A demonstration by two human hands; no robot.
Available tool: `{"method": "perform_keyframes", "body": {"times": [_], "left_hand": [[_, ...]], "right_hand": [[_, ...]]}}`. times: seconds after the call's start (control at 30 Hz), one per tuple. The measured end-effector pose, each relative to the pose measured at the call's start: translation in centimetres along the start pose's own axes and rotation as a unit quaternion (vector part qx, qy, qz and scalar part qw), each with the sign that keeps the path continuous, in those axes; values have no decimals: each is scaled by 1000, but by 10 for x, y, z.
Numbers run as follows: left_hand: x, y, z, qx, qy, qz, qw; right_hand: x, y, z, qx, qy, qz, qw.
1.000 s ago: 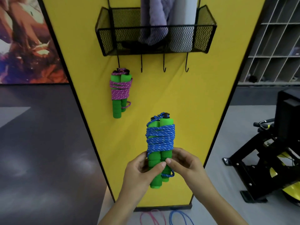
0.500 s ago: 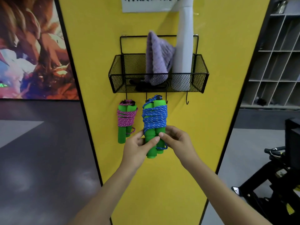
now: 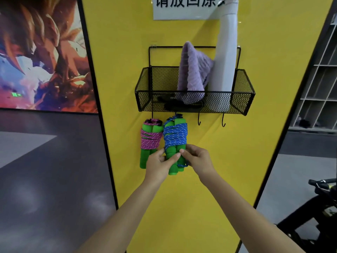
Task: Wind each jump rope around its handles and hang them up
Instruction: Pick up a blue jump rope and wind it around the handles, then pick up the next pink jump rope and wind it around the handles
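Observation:
A blue jump rope (image 3: 175, 137), wound round its two green foam handles, is held upright against the yellow panel with its top at the second hook under the black mesh basket (image 3: 242, 101). My left hand (image 3: 160, 164) grips the lower handles from the left. My right hand (image 3: 197, 158) pinches them from the right, near a small loose blue loop. A pink jump rope (image 3: 151, 140), also wound on green handles, hangs from the first hook just left of it. I cannot tell whether the blue rope's top loop sits on its hook.
Two bare hooks (image 3: 199, 121) (image 3: 223, 122) hang under the basket to the right. The basket holds a purple towel (image 3: 193, 77), a white roll (image 3: 225, 57) and dark items. A white sign (image 3: 184, 8) is above. An exercise bike (image 3: 321, 203) stands lower right, grey shelving (image 3: 321, 88) behind it.
Both hands have lifted the blue rope from waist height up to the hooks, beside the pink rope. My view has risen and moved closer to the panel.

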State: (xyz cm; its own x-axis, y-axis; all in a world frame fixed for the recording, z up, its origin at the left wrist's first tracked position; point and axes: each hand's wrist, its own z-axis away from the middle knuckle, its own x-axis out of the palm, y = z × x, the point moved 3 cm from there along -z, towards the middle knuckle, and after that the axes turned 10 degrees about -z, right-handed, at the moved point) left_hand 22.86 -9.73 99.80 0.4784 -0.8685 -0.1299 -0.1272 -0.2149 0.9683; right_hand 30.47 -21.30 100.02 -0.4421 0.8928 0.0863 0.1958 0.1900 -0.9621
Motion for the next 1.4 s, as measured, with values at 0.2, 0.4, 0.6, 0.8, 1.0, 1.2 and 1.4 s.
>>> {"method": "perform_keyframes", "body": {"times": [0.2,0.4,0.6,0.8,1.0,1.2,1.4], "left_hand": [[2,-16,-5,-21,-9,-25,999],[3,-19,-9,-38,2,-20,999],[-6,-24,-6,-63,58,-41,995],[-8,-35,1,-78,65,-49,994],[-4,-42,20,-81,32,-58,994],[-3,-67,46,-91,-3,-80,993],[-3,-106,78,-111,-29,-83,990]], "right_hand": [[-2,23,-5,40,26,11,999],[3,29,-10,62,30,7,998],[-3,26,-1,59,54,13,997],[-14,24,16,75,50,1,996],[-21,35,37,81,51,14,995],[-25,55,73,86,44,36,995],[-30,92,117,110,57,39,992]]}}
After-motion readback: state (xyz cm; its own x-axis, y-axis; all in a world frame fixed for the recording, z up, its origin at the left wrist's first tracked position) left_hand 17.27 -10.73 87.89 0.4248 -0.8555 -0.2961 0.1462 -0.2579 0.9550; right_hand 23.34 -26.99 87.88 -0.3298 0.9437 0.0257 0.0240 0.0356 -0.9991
